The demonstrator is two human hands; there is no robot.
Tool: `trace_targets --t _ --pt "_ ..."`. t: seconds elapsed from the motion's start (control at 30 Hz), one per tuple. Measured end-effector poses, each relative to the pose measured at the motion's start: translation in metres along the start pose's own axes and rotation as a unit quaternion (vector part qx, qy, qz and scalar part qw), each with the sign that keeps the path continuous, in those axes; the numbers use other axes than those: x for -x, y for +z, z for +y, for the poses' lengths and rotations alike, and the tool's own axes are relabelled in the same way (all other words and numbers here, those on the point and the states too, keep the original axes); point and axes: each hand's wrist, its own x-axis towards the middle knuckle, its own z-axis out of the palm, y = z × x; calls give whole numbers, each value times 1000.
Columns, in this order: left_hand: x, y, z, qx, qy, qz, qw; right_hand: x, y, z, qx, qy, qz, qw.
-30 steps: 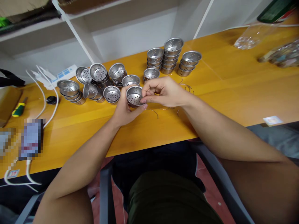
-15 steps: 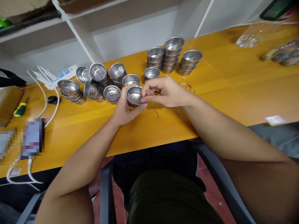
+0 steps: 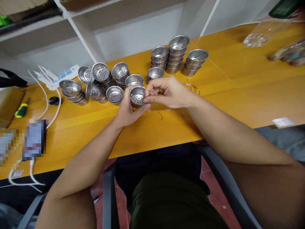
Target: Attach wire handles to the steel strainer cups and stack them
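Note:
A small perforated metal cup [image 3: 137, 94] is held in my left hand [image 3: 129, 111], mouth tilted toward me, with the thumb along its near side and the fingers round the far left. At the cup's right rim, my right hand [image 3: 168, 91] has thumb and fingertips pinched together; whatever sits between them is too small to make out. Thin curved wires [image 3: 159, 114] lie on the table beneath and right of my hands. Just behind the held cup stands another perforated cup [image 3: 134, 80], and a further one [image 3: 155, 73] is behind my right fingers.
Stacked perforated cups [image 3: 101, 72] crowd the back left, and taller stacks [image 3: 178, 47] stand at the back right. White cables [image 3: 58, 109], a screwdriver [image 3: 22, 109] and a blurred phone [image 3: 35, 140] are on the left. A clear plastic bottle [image 3: 258, 36] lies far right.
The view has shifted slightly. Both hands keep nearly the same hold at the cup, with no clear movement of the fingers.

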Motion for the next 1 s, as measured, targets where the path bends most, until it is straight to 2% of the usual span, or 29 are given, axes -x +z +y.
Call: trace_targets --t 0.33,0.47,0.57,0.73,0.9,1.0 --pt "1 -2 1 -19 7 -10 1000 3 1 2 29 -2 4 1000" --pt "0 -1 -3 -16 13 9 1000 3 -3 8 50 -35 51 997" --pt "0 -3 -11 -33 15 28 999 3 -9 12 114 -73 70 988" --pt "0 -6 -17 -37 22 38 998 4 -10 13 213 -121 40 969" --pt "-1 -7 -9 -43 51 20 998 7 -2 17 218 -112 3 969" --pt "-5 -17 2 -92 66 41 993 7 -1 16 206 -119 25 971"
